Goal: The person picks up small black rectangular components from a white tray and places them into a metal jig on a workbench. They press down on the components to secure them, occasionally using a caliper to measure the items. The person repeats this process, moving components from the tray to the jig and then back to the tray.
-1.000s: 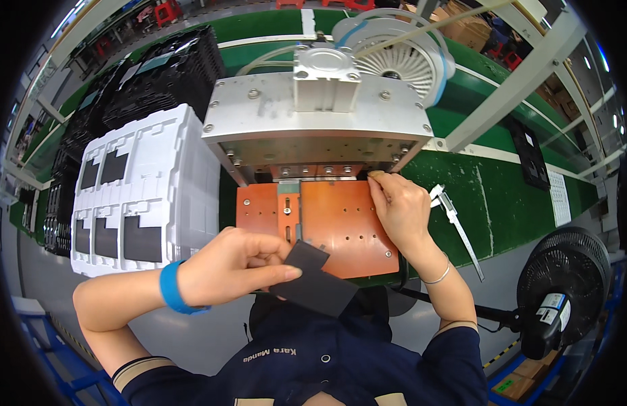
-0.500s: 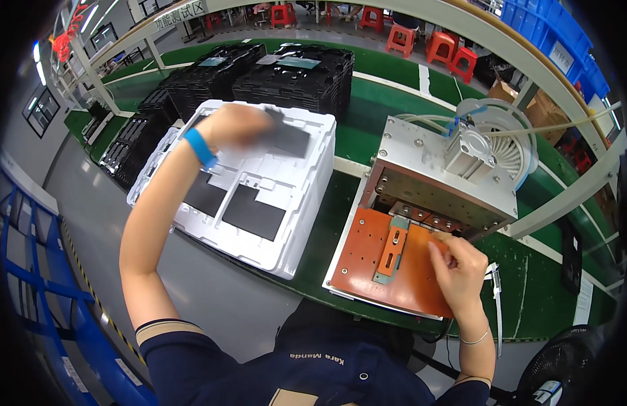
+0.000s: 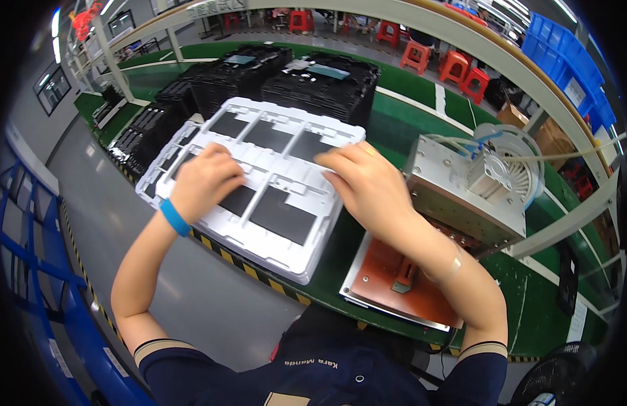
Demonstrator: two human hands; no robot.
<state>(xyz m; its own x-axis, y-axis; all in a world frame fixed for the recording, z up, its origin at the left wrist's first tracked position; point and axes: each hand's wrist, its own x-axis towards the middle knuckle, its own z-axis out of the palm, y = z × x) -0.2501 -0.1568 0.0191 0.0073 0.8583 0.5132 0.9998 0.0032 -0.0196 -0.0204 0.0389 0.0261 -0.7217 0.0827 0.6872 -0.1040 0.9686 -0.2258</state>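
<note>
A white moulded tray lies to the left on a stack of similar trays, with flat black sheets in its compartments. My left hand hovers above its left-middle part, fingers loosely bent and apart, with nothing visible in them. At the tray's right side is my right hand, thumb and fingers apart, fingertips beside the corner of a black sheet in the far right compartment. Whether they touch that sheet is hard to see. My right forearm passes over an orange plate and partly hides the small fixture on it.
A metal press-like machine stands behind the orange plate, with a clear hose and a round coil beside it. Stacked black trays rise beyond the white one. Blue bins sit on the upper right shelf, and a black fan is at lower right.
My left hand has put the black sheet down in the far right compartment and drawn back left. My right hand has left the orange plate and reached across to the tray.
</note>
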